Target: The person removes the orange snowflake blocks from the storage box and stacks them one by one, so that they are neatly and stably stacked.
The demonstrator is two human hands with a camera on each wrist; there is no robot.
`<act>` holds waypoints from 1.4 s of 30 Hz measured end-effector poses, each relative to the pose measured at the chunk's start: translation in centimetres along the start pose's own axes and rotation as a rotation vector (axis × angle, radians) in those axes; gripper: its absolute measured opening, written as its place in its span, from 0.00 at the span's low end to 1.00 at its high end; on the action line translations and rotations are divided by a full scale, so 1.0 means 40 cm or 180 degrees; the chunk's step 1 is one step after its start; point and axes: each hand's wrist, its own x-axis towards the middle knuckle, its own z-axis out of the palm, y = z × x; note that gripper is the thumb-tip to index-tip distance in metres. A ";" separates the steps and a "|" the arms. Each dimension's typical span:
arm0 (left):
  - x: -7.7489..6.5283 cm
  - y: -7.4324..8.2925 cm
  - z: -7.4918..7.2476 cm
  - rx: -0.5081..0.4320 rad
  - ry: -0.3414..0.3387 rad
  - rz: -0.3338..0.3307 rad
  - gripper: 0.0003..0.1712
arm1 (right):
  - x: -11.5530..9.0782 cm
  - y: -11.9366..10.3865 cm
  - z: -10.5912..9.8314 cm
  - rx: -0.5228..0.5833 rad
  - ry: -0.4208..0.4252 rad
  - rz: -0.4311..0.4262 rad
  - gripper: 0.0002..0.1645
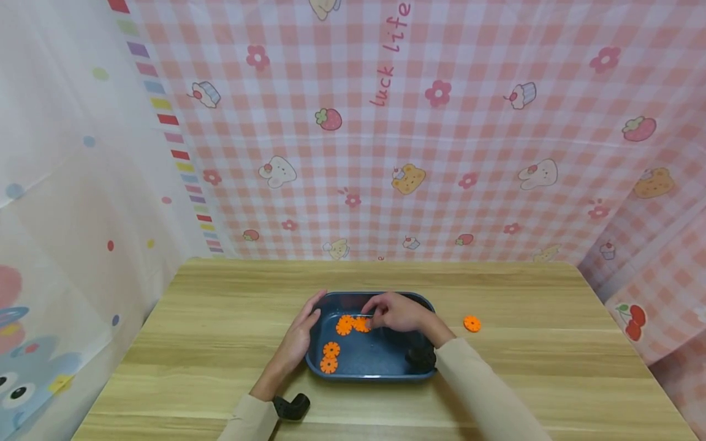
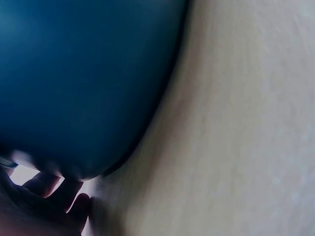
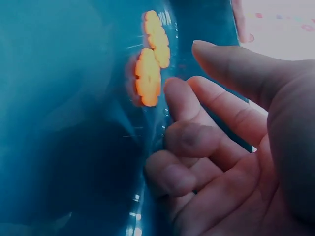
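Note:
A dark blue rectangular tray [image 1: 372,378] lies on the table. Several orange notched discs, like interlocking toy discs, rest in it: a pair of discs [image 1: 330,357] at the near left and a cluster [image 1: 345,324] toward the far wall. My left hand [image 1: 296,337] rests along the tray's left end; in the left wrist view its fingertips touch the outer wall. Over the far side reaches my right hand [image 1: 398,311]. In the right wrist view its fingers are loosely bent, with thumb apart and nothing between them, fingertips right beside an orange disc [image 3: 148,78].
One more orange disc [image 1: 472,323] lies on the wooden table [image 1: 529,367], right of the tray. A pink checked cloth [image 1: 469,135] hangs behind the table, and a white patterned cloth [image 1: 83,184] hangs at the left.

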 end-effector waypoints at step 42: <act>0.002 -0.003 0.002 -0.0013 -0.0012 0.0020 0.27 | 0.008 0.031 0.033 -0.0318 0.0073 0.0135 0.09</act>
